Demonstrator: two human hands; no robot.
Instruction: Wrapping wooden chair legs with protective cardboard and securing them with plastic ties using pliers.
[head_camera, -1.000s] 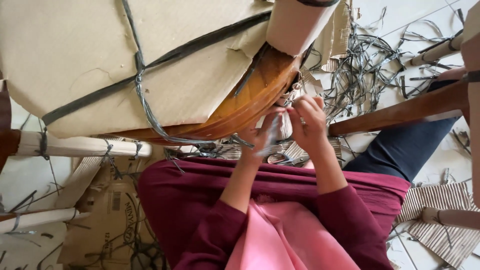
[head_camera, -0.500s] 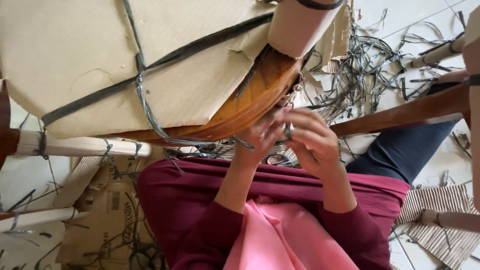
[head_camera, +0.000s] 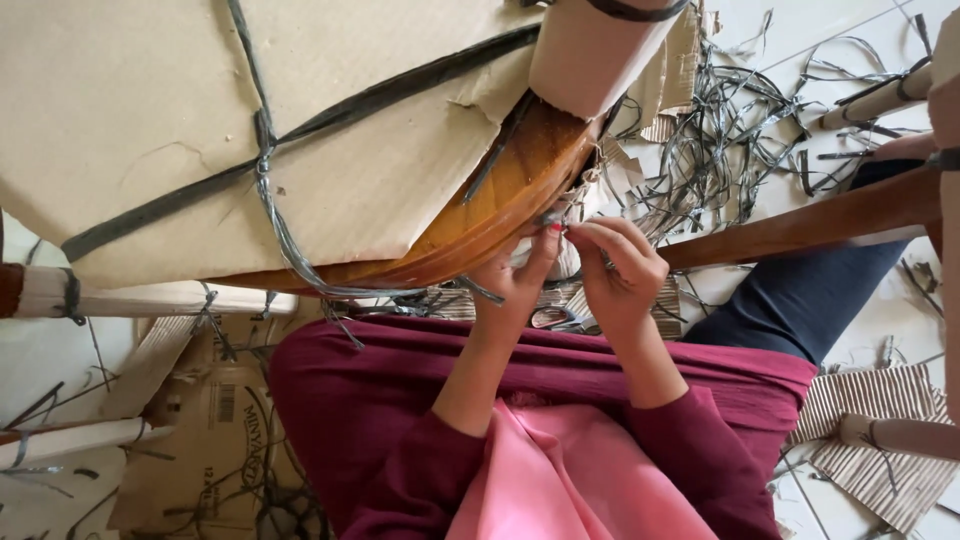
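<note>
A round wooden seat (head_camera: 500, 215) wrapped in brown cardboard (head_camera: 200, 120) and tied with grey plastic straps (head_camera: 270, 190) tilts over my lap. Part of the wrapping is torn away, so the orange-brown rim shows. My left hand (head_camera: 520, 275) and my right hand (head_camera: 620, 265) meet at that rim, and their fingertips pinch the torn edge of the cardboard wrapping (head_camera: 572, 205). Small scissors (head_camera: 552, 318) lie on my maroon lap just below the hands.
A bare wooden leg (head_camera: 800, 220) runs off to the right. Wrapped legs (head_camera: 150, 298) lie at the left and upper right. Cut strap pieces (head_camera: 740, 130) and corrugated scraps (head_camera: 880, 470) litter the white tiled floor, and a flattened box (head_camera: 200, 430) lies at the lower left.
Both hands have risen from lap height to the seat's rim and closed on the torn wrapping. The scissors seen between the hands a second ago now rest on my lap.
</note>
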